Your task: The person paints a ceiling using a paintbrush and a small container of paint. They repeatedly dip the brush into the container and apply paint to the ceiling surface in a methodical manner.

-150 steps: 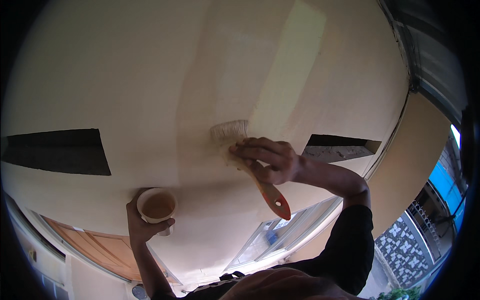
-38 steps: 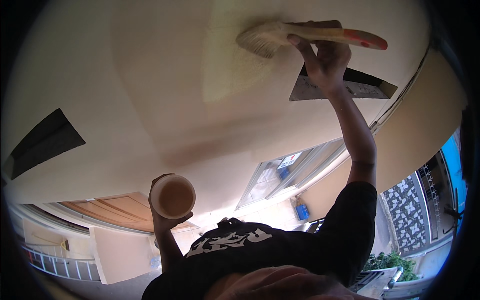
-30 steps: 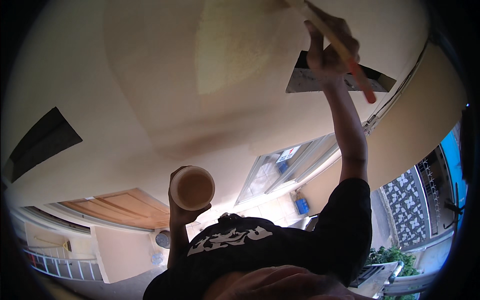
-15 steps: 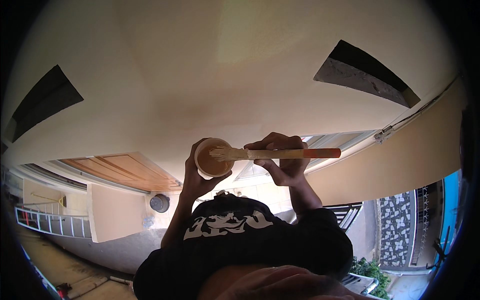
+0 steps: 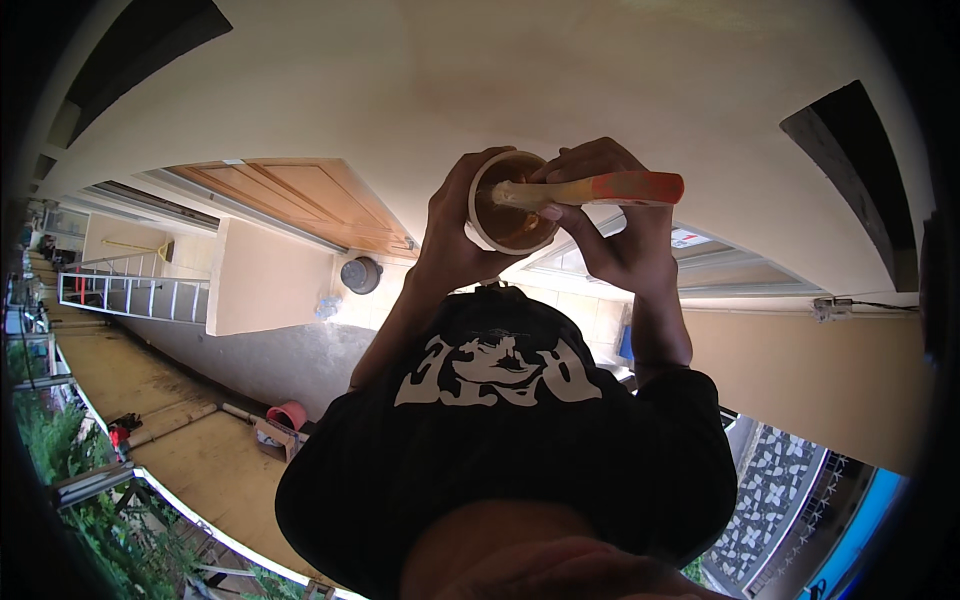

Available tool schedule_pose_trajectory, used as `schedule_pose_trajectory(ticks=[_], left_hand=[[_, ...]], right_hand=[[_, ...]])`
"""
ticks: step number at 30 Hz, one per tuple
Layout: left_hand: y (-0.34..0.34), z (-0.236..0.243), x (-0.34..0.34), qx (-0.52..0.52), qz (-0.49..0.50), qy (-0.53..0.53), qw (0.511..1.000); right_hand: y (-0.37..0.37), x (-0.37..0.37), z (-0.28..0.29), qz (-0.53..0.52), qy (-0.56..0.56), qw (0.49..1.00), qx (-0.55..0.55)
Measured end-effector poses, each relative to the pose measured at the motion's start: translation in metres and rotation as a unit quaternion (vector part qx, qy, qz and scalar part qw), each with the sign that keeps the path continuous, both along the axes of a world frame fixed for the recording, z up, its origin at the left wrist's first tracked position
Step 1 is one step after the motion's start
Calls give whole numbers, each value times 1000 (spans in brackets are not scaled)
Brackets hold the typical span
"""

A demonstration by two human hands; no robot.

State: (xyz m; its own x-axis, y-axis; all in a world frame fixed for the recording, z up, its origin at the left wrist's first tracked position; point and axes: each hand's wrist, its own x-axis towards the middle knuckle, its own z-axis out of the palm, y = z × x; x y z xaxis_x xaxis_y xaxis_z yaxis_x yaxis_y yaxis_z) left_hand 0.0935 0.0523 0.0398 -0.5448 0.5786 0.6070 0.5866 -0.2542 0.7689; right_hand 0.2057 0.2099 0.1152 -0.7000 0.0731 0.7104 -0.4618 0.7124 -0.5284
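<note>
Head view: we see a paintbrush [image 5: 600, 190] between our hands, its head reaching into the mouth of a round cup [image 5: 473, 198]. The brush handle is flat and gently curved, smooth and tan toward the cup, reddish orange at the far end. The cup is pale, with a thin circular rim; inside lies a wet, brownish, slightly glossy liquid. Our left hand [image 5: 446, 222] wraps around the cup's outer side, fingers and thumb curved. Our right hand [image 5: 632, 243] pinches the handle close to the rim, between thumb and fingers. The handle and those fingers cross the opening and cover part of it, so we cannot make out the bristle tips.

Beyond both hands spreads a smooth, cream wall [image 5: 600, 85], with a dark, angular recess [image 5: 850, 160] to the right of our right hand. Left of our left hand are a panelled orange-brown door [image 5: 300, 195], a round grey tub [image 5: 360, 274] and, farther out, a metal ladder [image 5: 140, 297]. Nearer us than the hands is a black shirt [image 5: 500, 450] with a pale print.
</note>
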Motion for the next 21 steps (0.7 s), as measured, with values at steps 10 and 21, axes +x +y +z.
schedule_pose_trajectory(ticks=[10, 21], left_hand=[[1, 0, -4, -1, 33, -1, 999], [5, -1, 2, -14, -12, -67, 998]], right_hand=[[7, -18, -7, -1, -41, 994, 105], [18, -16, -4, -18, 22, 995, 92]])
